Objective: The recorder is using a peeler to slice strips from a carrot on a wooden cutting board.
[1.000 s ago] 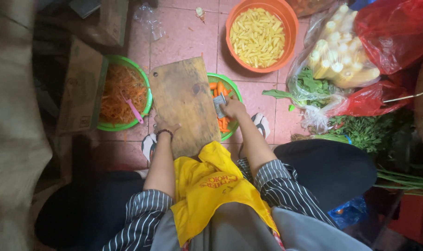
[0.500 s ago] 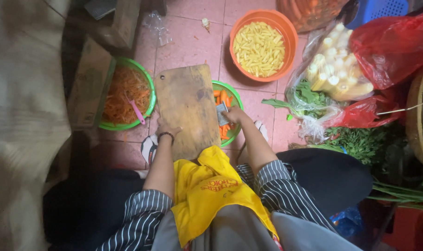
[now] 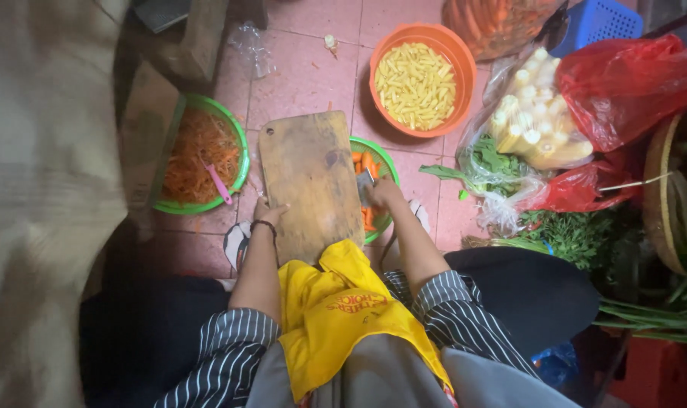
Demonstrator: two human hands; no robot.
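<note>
A bare wooden cutting board (image 3: 308,177) lies on the pink tiled floor in front of me. My left hand (image 3: 270,214) grips its near left edge; a dark band circles that wrist. My right hand (image 3: 383,193) holds a knife (image 3: 365,186) with a wide blade at the board's right edge, over a green bowl (image 3: 386,162) of carrot pieces that is partly hidden behind the board. A yellow apron hangs over my lap.
A green bowl of shredded carrot (image 3: 200,153) with a pink peeler stands left of the board. An orange bowl (image 3: 419,78) of pale cut pieces sits beyond. Bags of baby corn (image 3: 531,125), red bags (image 3: 630,83) and leafy greens (image 3: 570,234) crowd the right.
The view has drifted slightly; the board and bowls sit a little lower and to the right in frame. Both hands stay where they were, left on the board, right over the carrot bowl.
</note>
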